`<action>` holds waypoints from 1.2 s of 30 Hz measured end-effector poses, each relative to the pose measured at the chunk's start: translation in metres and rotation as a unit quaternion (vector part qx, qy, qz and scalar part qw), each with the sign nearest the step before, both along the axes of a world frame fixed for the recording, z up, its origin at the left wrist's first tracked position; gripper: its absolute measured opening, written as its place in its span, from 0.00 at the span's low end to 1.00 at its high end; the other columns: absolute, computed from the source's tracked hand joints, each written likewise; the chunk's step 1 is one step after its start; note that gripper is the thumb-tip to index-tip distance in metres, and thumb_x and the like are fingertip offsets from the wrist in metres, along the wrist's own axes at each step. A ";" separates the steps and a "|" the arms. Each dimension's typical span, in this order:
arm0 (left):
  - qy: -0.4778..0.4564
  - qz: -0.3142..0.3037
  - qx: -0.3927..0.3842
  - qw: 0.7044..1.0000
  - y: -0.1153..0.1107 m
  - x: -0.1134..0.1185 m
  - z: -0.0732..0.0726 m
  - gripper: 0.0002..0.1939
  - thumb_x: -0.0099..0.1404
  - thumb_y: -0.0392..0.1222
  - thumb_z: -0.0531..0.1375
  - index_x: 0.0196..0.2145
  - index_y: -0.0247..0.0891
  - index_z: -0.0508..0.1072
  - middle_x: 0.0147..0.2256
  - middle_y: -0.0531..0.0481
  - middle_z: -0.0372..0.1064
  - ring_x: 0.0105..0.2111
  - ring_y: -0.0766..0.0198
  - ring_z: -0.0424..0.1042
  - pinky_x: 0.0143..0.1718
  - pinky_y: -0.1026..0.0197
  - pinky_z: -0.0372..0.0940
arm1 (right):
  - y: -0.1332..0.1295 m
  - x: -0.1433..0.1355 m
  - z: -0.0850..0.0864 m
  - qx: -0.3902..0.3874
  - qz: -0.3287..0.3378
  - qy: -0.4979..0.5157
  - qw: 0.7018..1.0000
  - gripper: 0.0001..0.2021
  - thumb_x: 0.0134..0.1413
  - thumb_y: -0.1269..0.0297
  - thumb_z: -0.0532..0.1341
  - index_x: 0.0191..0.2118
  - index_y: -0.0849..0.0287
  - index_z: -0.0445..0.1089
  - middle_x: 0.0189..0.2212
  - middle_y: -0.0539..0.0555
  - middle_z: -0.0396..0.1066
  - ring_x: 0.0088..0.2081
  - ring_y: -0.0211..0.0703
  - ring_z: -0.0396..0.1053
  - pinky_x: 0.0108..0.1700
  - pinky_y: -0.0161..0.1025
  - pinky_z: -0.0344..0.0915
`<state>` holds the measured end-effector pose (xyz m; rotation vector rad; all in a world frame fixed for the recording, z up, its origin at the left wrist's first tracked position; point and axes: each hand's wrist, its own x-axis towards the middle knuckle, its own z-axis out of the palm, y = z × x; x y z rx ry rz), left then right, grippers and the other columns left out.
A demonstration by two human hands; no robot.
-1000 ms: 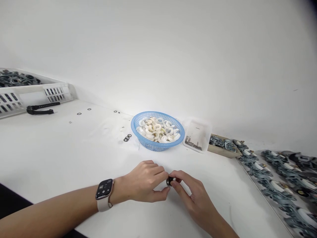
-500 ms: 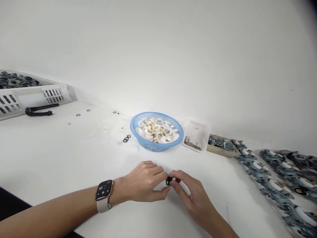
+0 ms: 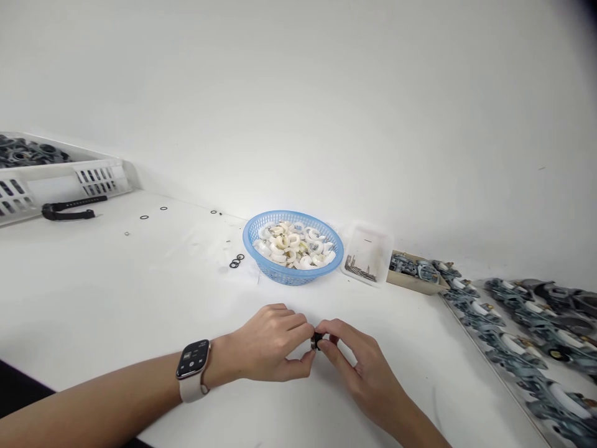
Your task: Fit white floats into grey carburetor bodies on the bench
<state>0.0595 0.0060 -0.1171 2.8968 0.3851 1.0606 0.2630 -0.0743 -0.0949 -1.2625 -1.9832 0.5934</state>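
1. Head view: black rings (image 3: 236, 261) lie beyond left fingers, apart.
2. Left hand (image 3: 275, 343): thumb and index pinch small black-and-metal part (image 3: 317, 341); brace its metal end firmly.
3. Part sits between both hands' fingertips; best held straight.
4. Right hand (image 3: 361, 367): thumb and index pinch its black end; even pressure, no skewing.

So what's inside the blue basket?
The basket holds a heap of curved white pieces, some yellowish and some ring-like. Only the upper ones can be made out; they cover the basket's floor and whatever lies deeper.
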 end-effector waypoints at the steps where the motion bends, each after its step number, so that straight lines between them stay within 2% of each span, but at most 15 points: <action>1: -0.002 0.001 0.001 1.000 0.000 0.000 0.000 0.05 0.67 0.40 0.56 0.38 0.37 0.71 0.25 0.54 0.68 0.21 0.64 0.67 0.24 0.60 0.62 | 0.000 0.000 0.000 0.000 -0.001 -0.001 1.000 0.08 0.71 0.62 0.54 0.46 0.52 0.70 0.35 0.50 0.73 0.34 0.40 0.69 0.39 0.36 0.69; 12: -0.009 -0.001 0.009 1.000 0.000 -0.001 -0.001 0.08 0.71 0.43 0.56 0.36 0.37 0.70 0.25 0.54 0.68 0.21 0.65 0.68 0.26 0.60 0.63 | -0.001 0.000 0.002 0.007 0.007 0.000 1.000 0.08 0.71 0.63 0.53 0.46 0.52 0.70 0.36 0.50 0.74 0.35 0.40 0.70 0.40 0.36 0.70; 22: -0.014 -0.004 0.017 1.000 -0.001 0.001 0.000 0.05 0.67 0.39 0.55 0.35 0.38 0.69 0.23 0.54 0.66 0.20 0.65 0.65 0.22 0.60 0.58 | -0.001 0.000 0.003 0.006 0.009 -0.013 1.000 0.09 0.71 0.62 0.53 0.46 0.52 0.70 0.35 0.50 0.73 0.34 0.40 0.70 0.40 0.36 0.69; 29: -0.012 -0.001 0.016 1.000 -0.001 0.000 0.000 0.06 0.69 0.41 0.55 0.36 0.38 0.70 0.24 0.54 0.66 0.20 0.65 0.66 0.23 0.60 0.58 | -0.002 0.000 0.004 0.008 0.003 -0.019 1.000 0.10 0.71 0.61 0.52 0.46 0.52 0.70 0.35 0.50 0.74 0.33 0.40 0.70 0.38 0.36 0.70; 36: 0.006 -0.003 0.001 1.000 0.000 0.000 -0.001 0.05 0.68 0.39 0.55 0.36 0.37 0.70 0.25 0.53 0.68 0.21 0.65 0.66 0.25 0.61 0.62 | 0.000 0.002 -0.004 0.018 -0.005 -0.036 0.999 0.08 0.71 0.62 0.53 0.47 0.51 0.70 0.35 0.49 0.74 0.34 0.39 0.70 0.38 0.36 0.69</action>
